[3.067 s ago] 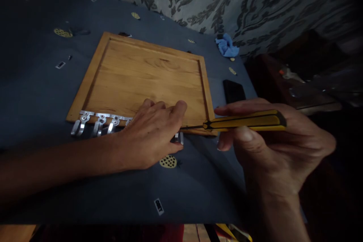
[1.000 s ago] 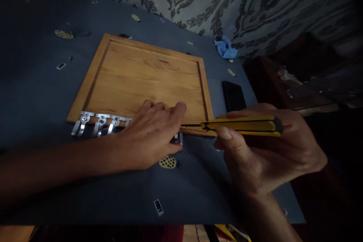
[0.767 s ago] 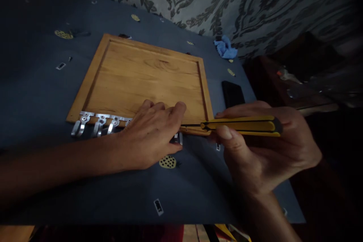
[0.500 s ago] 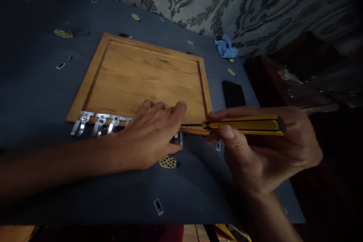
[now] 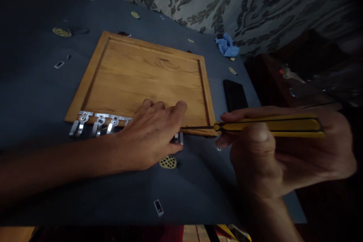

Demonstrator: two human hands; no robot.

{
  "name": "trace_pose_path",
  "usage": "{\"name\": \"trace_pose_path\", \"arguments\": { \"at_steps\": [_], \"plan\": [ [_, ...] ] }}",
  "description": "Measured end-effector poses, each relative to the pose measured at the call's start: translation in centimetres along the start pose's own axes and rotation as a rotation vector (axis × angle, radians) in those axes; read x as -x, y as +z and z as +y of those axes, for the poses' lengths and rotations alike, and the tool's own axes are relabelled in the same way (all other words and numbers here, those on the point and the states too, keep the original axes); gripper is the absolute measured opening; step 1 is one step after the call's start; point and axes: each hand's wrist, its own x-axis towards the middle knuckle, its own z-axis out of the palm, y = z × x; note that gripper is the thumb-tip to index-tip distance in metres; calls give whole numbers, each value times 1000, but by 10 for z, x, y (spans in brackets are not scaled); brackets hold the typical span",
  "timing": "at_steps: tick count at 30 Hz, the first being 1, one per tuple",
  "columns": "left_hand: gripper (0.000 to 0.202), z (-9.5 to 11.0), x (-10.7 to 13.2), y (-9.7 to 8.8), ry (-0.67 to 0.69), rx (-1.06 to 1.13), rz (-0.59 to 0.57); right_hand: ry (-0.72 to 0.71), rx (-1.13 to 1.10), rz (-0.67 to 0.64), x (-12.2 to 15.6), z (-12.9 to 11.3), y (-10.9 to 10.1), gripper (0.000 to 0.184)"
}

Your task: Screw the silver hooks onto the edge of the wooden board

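A framed wooden board (image 5: 150,75) lies on the dark blue cloth, its front edge fitted with a metal hook rail (image 5: 99,117) that has several silver hooks. Over the rail's right part rests my left hand (image 5: 153,132), fingers curled on the wood and thumb at the front edge, pinching rail and board together. My right hand (image 5: 280,151) is closed around the yellow and black handle of a screwdriver (image 5: 272,125). The screwdriver lies nearly level, its thin shaft running left along the board's front edge. Its tip is beside my left fingers, where the exact contact is hidden.
A black flat object (image 5: 235,94) lies right of the board, with a crumpled blue cloth (image 5: 227,45) farther back. One small screw (image 5: 68,57) is left of the board. A patterned wall covering (image 5: 193,0) borders the table's far side.
My right hand and the screwdriver have shifted to the right, and the thumb sits differently on the handle. My left hand stays in place on the rail.
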Motion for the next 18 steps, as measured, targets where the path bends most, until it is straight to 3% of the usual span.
{"name": "trace_pose_path", "arguments": {
  "at_steps": [3,12,18],
  "plan": [
    [50,1,0,-1,-6,-9,-13,-72,-63,41,2,2,4,6],
    [46,2,-1,-4,-15,0,-39,-9,-66,9,6,4,9,14],
    [47,3,-2,-4,-18,3,-42,52,-96,-118,3,3,4,17]
  ]
}}
